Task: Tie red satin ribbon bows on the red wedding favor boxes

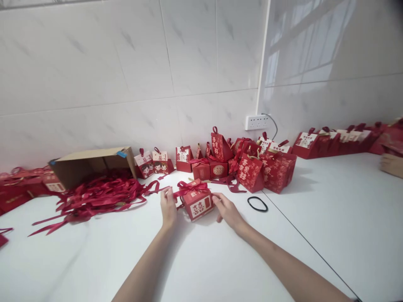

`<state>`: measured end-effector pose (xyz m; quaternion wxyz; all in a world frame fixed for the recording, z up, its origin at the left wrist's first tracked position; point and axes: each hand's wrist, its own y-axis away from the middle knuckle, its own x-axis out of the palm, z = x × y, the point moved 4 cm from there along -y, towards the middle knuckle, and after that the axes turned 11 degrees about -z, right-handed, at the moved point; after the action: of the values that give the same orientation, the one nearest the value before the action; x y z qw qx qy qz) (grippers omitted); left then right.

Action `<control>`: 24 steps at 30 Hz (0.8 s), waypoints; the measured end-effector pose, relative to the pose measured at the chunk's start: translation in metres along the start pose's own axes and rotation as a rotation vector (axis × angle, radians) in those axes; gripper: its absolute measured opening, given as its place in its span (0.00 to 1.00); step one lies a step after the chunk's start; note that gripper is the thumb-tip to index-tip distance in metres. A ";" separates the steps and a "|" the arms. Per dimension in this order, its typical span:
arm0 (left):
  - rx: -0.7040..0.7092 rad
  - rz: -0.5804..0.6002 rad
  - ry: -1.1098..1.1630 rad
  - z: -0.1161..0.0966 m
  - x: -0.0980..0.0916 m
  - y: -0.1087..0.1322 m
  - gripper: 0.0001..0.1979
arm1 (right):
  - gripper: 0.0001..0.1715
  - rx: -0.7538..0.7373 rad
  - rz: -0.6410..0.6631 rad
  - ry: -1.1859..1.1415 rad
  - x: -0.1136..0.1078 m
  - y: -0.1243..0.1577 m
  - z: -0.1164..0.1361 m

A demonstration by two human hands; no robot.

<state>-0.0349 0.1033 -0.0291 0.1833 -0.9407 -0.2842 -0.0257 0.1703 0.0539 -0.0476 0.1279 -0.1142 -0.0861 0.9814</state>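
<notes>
A small red gift box [197, 203] with a white double-happiness label stands in front of me on the white table. A red ribbon [189, 188] is tied in a bow across its top. At the box's left, my left hand [169, 207] is closed, its fingertips pinching the ribbon's left end. Against the box's right side rest the bent fingers of my right hand [229, 213], with the thumb lower down. Whether a ribbon end lies under those right fingertips is hard to see.
Loose red ribbons [107, 193] spill from an open cardboard box [94, 156] on the left. Several finished red gift boxes [250, 172] cluster behind, and a row of more [327, 142] lines the right wall. A black hair tie [257, 204] lies on the table [201, 264]. A power strip [256, 122] is at the wall.
</notes>
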 end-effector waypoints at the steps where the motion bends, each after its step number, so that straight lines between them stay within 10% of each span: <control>1: -0.012 0.038 -0.001 -0.001 0.003 0.002 0.16 | 0.22 -0.002 0.018 0.010 0.000 0.000 0.000; 11: -0.066 0.445 0.003 -0.010 0.027 0.034 0.15 | 0.21 -0.293 -0.212 0.022 -0.016 0.003 0.015; 17: 0.027 0.411 0.008 -0.016 0.024 0.031 0.14 | 0.10 -0.557 -0.268 0.130 -0.025 0.009 0.030; 24: 0.068 0.456 0.051 -0.021 0.024 0.029 0.12 | 0.06 -0.535 -0.274 0.079 -0.028 0.011 0.031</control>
<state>0.0021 0.0854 -0.0155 0.2231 -0.9729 -0.0601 0.0025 0.1861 0.0313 -0.0142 0.2280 -0.1694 -0.3511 0.8922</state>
